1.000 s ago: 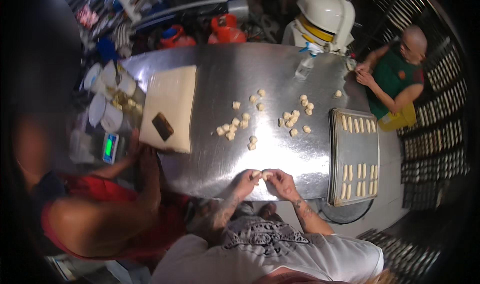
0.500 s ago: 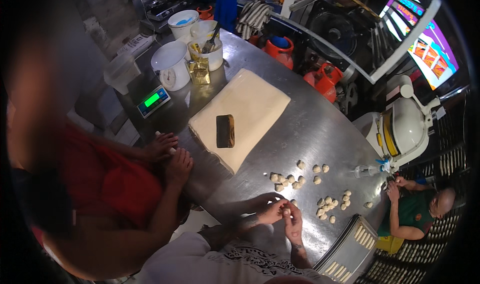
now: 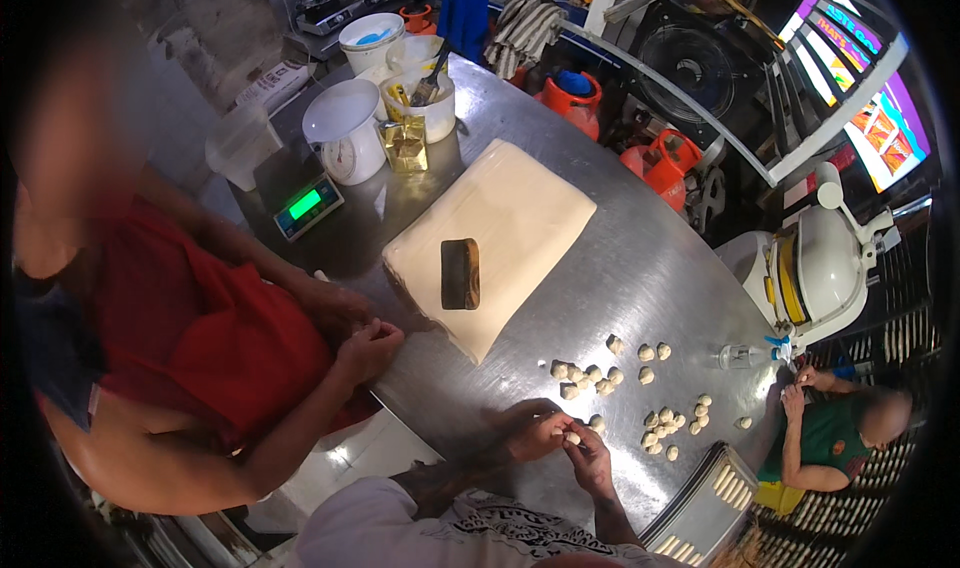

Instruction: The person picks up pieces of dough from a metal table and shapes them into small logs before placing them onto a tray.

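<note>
My left hand (image 3: 538, 438) and my right hand (image 3: 590, 462) meet over the near edge of the steel table. Their fingers are closed together on a small piece of dough (image 3: 572, 438), which they partly hide. Just beyond my fingers sits a dough ball (image 3: 597, 423). Farther on, several pale dough balls (image 3: 572, 373) lie in a loose cluster, with another group (image 3: 660, 428) to the right. A large flat slab of dough (image 3: 530, 208) covers the table's middle, and a dark rectangular block with a brown wooden edge (image 3: 460, 274) rests on it.
On my left a person in a red apron (image 3: 230, 338) stands at the table. A lit digital scale (image 3: 307, 206), white tubs (image 3: 345, 133) and a gold packet (image 3: 405, 145) stand at the far left. A tray of dough sticks (image 3: 690, 513) is near right, before a person in green (image 3: 825, 433).
The person in red has drawn their hands back from the table and brought them together. My hands stay joined on the dough, fingers slightly shifted. The whole view has tilted a little.
</note>
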`<state>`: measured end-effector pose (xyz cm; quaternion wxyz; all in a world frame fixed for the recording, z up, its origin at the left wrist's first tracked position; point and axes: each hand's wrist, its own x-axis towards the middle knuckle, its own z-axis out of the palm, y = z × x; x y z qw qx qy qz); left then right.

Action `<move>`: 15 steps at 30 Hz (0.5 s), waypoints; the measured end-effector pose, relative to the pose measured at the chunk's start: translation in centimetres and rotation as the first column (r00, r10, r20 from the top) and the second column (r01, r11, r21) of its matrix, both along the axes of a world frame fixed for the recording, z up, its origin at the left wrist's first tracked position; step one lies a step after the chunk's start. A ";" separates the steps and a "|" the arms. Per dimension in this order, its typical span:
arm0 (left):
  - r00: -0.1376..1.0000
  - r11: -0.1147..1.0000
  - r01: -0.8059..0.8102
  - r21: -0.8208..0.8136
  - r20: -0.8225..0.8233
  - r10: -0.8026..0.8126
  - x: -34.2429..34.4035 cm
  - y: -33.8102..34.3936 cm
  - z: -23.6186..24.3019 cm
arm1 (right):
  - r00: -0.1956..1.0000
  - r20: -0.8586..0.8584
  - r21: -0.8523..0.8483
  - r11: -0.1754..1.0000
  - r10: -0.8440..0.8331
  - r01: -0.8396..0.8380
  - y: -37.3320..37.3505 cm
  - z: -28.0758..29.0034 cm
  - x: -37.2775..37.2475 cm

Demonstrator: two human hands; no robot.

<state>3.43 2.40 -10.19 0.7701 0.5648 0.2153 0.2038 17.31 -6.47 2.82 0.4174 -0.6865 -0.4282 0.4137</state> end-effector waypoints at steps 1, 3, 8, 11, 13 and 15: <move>0.998 0.992 -0.019 0.127 -0.065 0.028 -0.5 -0.5 -2.4 | 1.000 -0.002 0.016 1.000 0.013 -0.013 -0.3 -0.5 0.0; 0.992 0.969 0.000 0.247 -0.122 0.031 -0.9 -0.5 -1.3 | 0.997 -0.031 -0.075 0.995 -0.070 0.068 -3.3 -2.6 1.4; 0.921 0.722 0.250 0.645 -0.388 0.028 -0.8 -0.8 5.4 | 0.861 0.257 -0.055 0.883 -0.438 0.466 -14.6 -1.2 4.3; 0.963 0.729 0.066 0.681 -0.235 0.133 -2.2 -1.8 3.7 | 0.768 0.575 -0.009 0.936 -0.283 0.352 -19.0 -2.7 4.6; 0.954 0.710 0.070 0.701 -0.254 0.157 -4.0 -1.7 5.0 | 0.718 0.677 -0.016 0.971 -0.164 0.237 -20.0 -7.0 4.2; 0.945 0.626 0.168 0.761 -0.305 0.118 -4.2 -1.1 5.7 | 0.734 0.638 0.150 0.973 -0.231 0.176 -20.8 -9.6 5.1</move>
